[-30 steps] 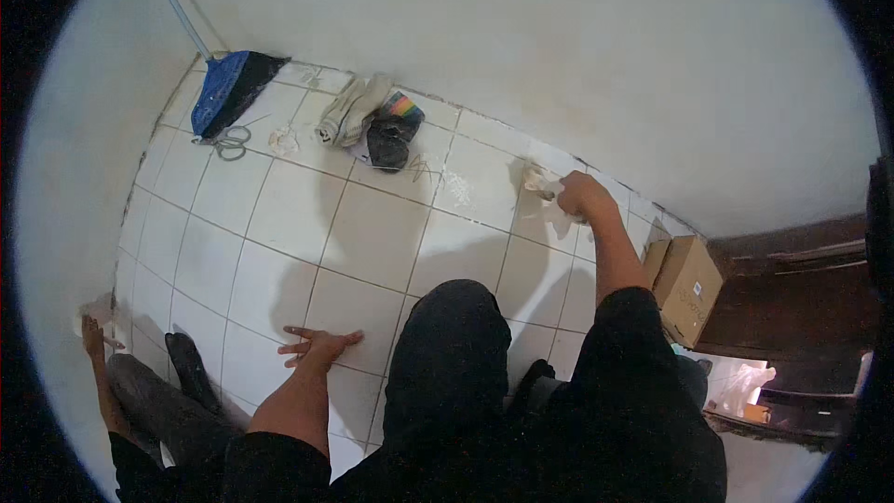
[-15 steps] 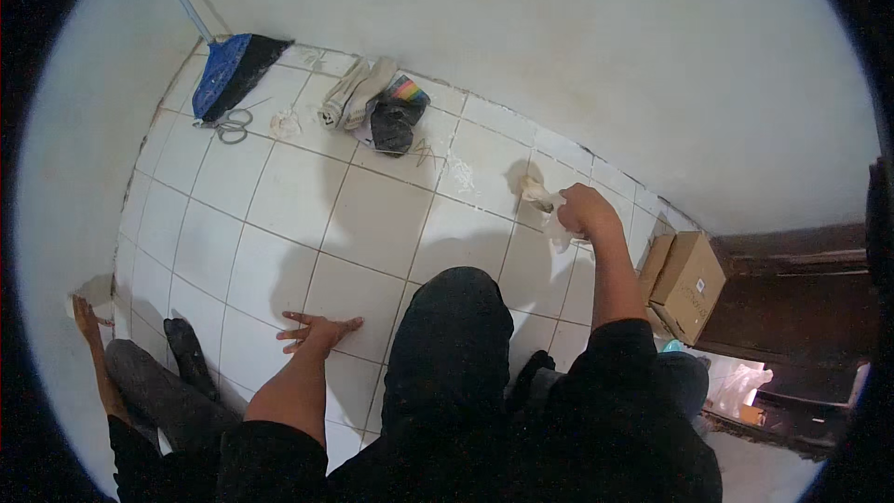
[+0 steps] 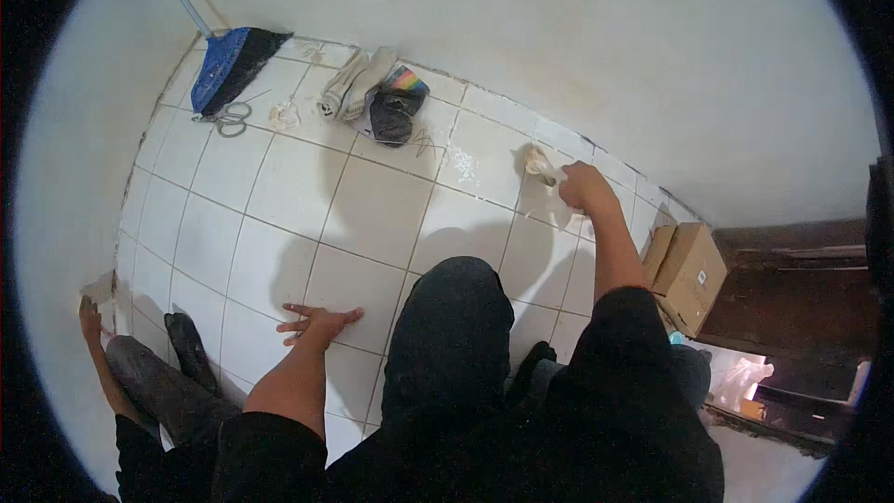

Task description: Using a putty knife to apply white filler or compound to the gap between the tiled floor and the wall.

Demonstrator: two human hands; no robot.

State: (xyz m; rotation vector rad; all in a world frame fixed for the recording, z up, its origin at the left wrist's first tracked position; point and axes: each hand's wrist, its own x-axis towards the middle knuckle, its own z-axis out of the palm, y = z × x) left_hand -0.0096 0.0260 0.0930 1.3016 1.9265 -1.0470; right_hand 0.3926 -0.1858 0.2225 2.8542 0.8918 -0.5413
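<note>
Two hands out: left hand (image 3: 319,324) at eight o'clock, fingers splayed over the tiled floor (image 3: 298,168); right hand (image 3: 585,186) between two and three, pinching a crumpled wad (image 3: 535,159) at two. Looks light, soft, probably tearable; best held by its narrow four-o'clock end. Off-white, bunched, darker near the grip.

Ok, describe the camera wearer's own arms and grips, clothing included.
The left sleeve and right sleeve are plain black cloth, leaving the left forearm and right forearm bare. The left grip and right grip are ordinary human hands without gloves. No cables, watch or markings can be made out on either arm; finer detail is too small to tell.
</note>
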